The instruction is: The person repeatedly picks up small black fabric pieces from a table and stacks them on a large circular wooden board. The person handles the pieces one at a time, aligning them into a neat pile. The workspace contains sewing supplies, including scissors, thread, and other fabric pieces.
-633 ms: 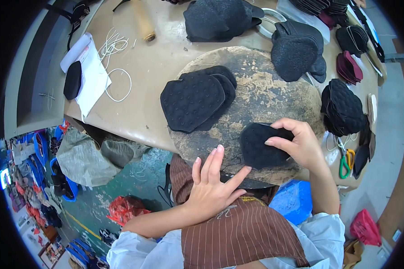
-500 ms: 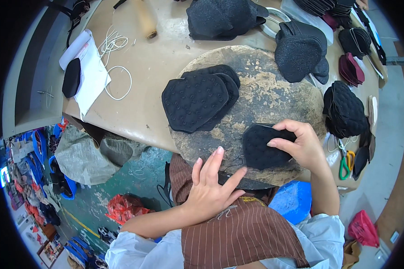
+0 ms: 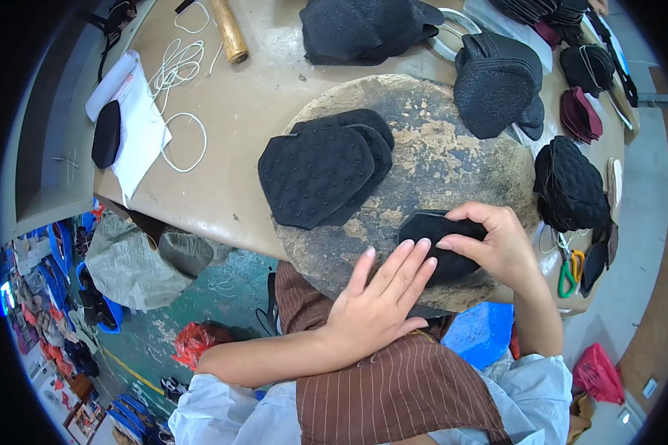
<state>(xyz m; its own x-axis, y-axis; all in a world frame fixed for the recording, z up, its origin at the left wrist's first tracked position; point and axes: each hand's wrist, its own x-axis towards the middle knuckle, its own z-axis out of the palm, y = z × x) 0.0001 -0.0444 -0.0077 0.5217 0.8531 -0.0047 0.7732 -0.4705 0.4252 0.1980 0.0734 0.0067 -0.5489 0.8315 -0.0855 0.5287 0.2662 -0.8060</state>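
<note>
so, the left hand [image 3: 367,315] is spread out nearly flat, with some of its fingertips on a black pad [image 3: 453,265]. the right hand [image 3: 503,245] has its thumb and first finger bent close on the same pad; i can't tell if they pinch it. the pad sits under these fingers, on a round board [image 3: 460,163]. a pile of black pads [image 3: 315,174] is left of them.

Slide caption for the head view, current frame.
Right hand pinches black padded pieces on a worn round board, left hand with fingertips over them, beside a fanned black stack.
</note>
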